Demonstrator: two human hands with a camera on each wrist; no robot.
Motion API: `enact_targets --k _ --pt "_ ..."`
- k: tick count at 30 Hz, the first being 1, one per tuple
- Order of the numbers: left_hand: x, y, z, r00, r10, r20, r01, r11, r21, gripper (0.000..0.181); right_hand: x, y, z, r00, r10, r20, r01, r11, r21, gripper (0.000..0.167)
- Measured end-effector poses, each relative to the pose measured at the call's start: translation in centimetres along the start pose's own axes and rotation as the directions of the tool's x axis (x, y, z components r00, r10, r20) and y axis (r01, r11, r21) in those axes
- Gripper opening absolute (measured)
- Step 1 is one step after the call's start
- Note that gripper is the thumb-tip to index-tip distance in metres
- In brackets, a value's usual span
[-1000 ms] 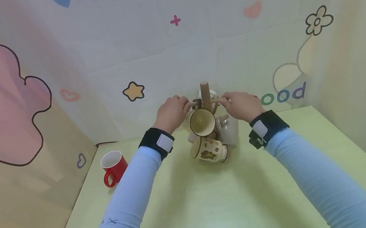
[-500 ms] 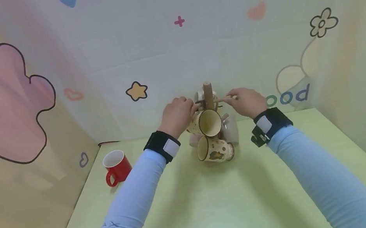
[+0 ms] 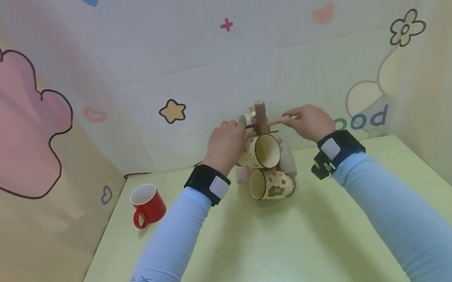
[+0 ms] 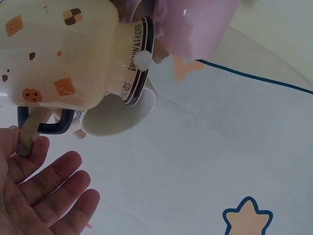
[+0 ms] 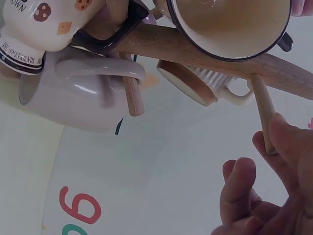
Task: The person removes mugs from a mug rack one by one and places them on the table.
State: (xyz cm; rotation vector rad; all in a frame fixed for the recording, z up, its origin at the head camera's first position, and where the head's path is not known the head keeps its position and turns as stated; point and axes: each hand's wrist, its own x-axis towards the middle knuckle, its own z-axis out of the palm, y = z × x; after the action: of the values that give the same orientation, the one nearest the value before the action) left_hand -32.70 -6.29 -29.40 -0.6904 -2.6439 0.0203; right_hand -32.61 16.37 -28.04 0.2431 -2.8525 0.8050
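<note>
A wooden mug tree (image 3: 261, 114) with several mugs stands at the back of the table. My left hand (image 3: 226, 145) pinches the end of its left upper peg (image 4: 29, 134) between thumb and index finger. A cream mug (image 3: 267, 151) with a dark rim hangs by its handle from that peg. My right hand (image 3: 311, 122) pinches the right upper peg (image 5: 264, 115), which carries no mug. Below hangs another cream mug (image 3: 274, 185), lying sideways. A grey mug (image 5: 83, 90), a pink mug (image 4: 195, 24) and a white ribbed mug (image 5: 195, 81) hang around the post.
A red mug (image 3: 149, 206) with a white inside stands upright on the left of the pale green table (image 3: 244, 265). Close behind the mug tree hangs a printed cloth backdrop (image 3: 197, 67), which also closes off both sides.
The mug tree has turned, its front mugs swinging rightward relative to the post and the grey mug going further behind. Both hands kept their pegs. The whole head view has shifted slightly.
</note>
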Motion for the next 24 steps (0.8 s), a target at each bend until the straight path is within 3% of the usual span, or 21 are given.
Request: enact_targets --k 10,17,24 --pt "-0.2 0.7 0.3 0.999 0.014 -0.051 -0.012 0.999 0.034 0.037 0.2 0.0 0.2 0.999 0.043 -0.025 -0.042 0.998 0.039 0.042" --pt "-0.3 0.9 0.4 0.993 0.040 -0.107 -0.026 0.992 0.127 0.038 0.9 0.3 0.2 0.999 0.038 0.002 -0.038 0.997 0.074 0.043" --pt "-0.5 1.4 0.2 0.994 0.071 -0.085 -0.053 0.979 0.196 0.034 1.5 0.5 0.1 0.997 0.060 0.051 -0.067 0.988 0.140 0.044"
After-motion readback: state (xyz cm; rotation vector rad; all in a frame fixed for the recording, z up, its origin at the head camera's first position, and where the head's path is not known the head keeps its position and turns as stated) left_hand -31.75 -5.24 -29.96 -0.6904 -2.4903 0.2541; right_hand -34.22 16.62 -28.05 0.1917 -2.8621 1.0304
